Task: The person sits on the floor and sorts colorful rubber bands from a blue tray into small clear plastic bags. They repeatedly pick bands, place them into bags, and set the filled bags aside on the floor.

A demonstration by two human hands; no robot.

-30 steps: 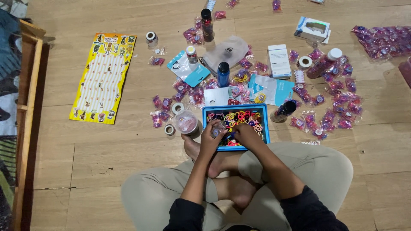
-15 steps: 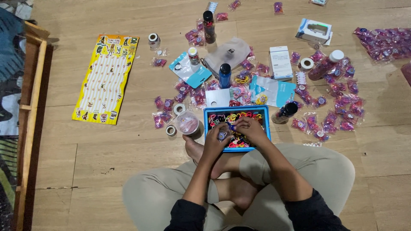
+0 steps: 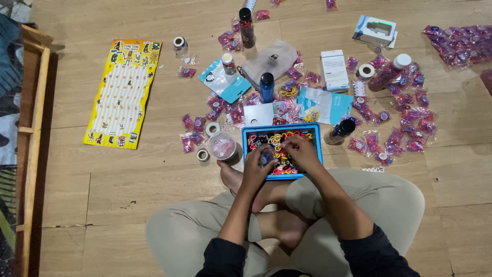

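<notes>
A shallow blue rectangular tray (image 3: 316, 134) of bright little rubber loops lies on the plank floor (image 3: 128, 179). Over its near edge, the left hand (image 3: 256, 166) curls around a small clear packet (image 3: 266, 155); the right hand (image 3: 302, 152) pinches loops inside. A round plastic tub (image 3: 222, 145) sits just left of the tray.
</notes>
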